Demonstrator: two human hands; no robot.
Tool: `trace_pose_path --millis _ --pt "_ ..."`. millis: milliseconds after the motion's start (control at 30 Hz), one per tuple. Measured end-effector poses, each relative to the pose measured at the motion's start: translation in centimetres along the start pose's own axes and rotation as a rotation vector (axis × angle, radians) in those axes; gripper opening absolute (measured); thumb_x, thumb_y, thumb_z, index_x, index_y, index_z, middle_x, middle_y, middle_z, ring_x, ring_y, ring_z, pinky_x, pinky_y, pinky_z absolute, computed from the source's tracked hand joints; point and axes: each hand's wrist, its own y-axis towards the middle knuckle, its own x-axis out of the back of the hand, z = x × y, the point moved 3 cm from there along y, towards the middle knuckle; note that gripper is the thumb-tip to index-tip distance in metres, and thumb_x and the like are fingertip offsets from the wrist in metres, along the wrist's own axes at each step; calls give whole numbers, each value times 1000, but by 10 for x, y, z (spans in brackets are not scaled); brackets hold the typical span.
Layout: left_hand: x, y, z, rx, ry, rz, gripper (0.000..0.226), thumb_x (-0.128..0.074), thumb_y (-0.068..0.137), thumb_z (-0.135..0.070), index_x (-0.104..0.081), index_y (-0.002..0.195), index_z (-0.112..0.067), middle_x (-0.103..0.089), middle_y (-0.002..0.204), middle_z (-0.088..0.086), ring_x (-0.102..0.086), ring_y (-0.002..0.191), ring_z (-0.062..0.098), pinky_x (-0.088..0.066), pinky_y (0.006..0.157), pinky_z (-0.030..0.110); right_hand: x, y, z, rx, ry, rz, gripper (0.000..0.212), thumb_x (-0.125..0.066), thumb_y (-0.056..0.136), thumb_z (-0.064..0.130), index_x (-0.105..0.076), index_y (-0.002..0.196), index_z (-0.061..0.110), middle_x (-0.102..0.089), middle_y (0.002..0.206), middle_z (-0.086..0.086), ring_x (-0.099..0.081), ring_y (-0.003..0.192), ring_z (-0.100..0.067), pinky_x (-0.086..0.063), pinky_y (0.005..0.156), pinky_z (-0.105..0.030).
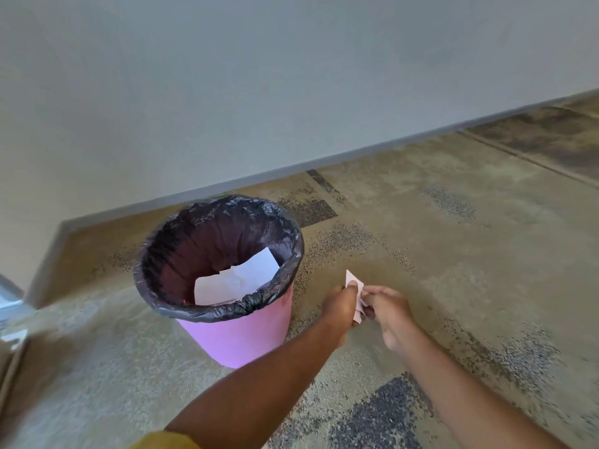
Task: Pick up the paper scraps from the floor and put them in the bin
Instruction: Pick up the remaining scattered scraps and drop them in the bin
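My left hand (340, 307) grips a small paper scrap (352, 280), fingers curled round its lower part; the upper corner of the scrap stands clear above the knuckles. My right hand (390, 314) pinches the same scrap from the right, thumb and forefinger closed on its edge, remaining fingers curled. Both hands meet over the carpeted floor (453, 254), just beside the right side of the bin (240, 338). The bin is pink and stands upright on the floor near the far edge, close to the grey skirting strip (389, 147) at the foot of the wall (291, 76). A black liner (181, 228) is folded over the bin's rim and knotted at the near side. White paper sheets (236, 280) lie inside the bin, leaning against the near right wall of the liner. A yellow sleeve (162, 441) shows on my left arm.
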Motion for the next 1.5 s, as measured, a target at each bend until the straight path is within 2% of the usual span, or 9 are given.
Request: trace_pose_path --millis 200,367,467,667,867,1033,1267,1400,1500 --pt "-27 -66 -63 -74 -187 21 23 -57 102 -34 -57 106 -11 -64 82 9 -63 68 20 -51 53 26 3 -58 70 190 53 -103 14 -65 96 10 -76 90 15 -80 85 -9 -74 74 -23 -55 57 -29" --pt "-12 -109 -125 -238 -161 -29 54 -48 91 -65 -69 105 -17 -76 98 7 -74 92 23 -62 91 46 -12 -106 126 324 121 -37 12 -65 93 21 -73 89 14 -78 85 -10 -74 75 -20 -49 48 -22" --pt "20 -129 -157 -295 -216 -39 72 -34 92 -74 -73 99 -14 -77 99 11 -74 89 27 -58 77 39 -28 -133 156 350 111 21 15 -61 97 20 -75 95 15 -80 88 -10 -76 73 -16 -55 51 -24" --pt "100 -144 -185 -241 -267 -101 67 -37 91 -78 -57 71 -18 -51 49 3 -54 50 22 -43 57 30 -82 -185 179 368 32 168 21 -57 98 13 -78 94 15 -76 75 -5 -64 56 -11 -45 44 -16" --pt "165 -160 -183 -236 -190 -305 44 -47 99 -41 -65 88 -3 -55 59 9 -56 57 25 -48 62 32 -128 -224 171 367 -114 354 32 -44 82 -3 -73 93 0 -65 59 -13 -56 51 -21 -47 60 -32" --pt "194 -165 -177 -203 -132 -354 25 -57 85 -24 -70 85 -3 -67 74 18 -71 75 35 -64 77 48 -139 -232 160 377 -208 433 36 -43 71 -4 -75 86 1 -74 64 -12 -74 70 -33 -66 81 -52" --pt "214 -147 -175 -169 -7 -373 56 -49 67 -24 -72 112 2 -66 86 17 -63 75 34 -57 69 43 -149 -230 147 365 -290 518 38 -45 78 5 -78 91 18 -81 88 -9 -78 92 -32 -65 86 -53" --pt "217 -168 -179 -174 -44 -438 39 -53 83 -29 -69 110 -5 -74 100 15 -72 87 34 -61 71 41 -151 -221 153 359 -251 516 37 -48 78 -1 -78 96 13 -80 91 -11 -73 85 -26 -61 92 -57" --pt "222 -173 -182 -166 -56 -409 53 -56 86 -35 -62 129 -5 -70 107 14 -69 94 29 -54 68 30 -148 -211 159 380 -246 480 40 -59 82 3 -75 116 17 -73 109 0 -69 108 -21 -59 101 -52"
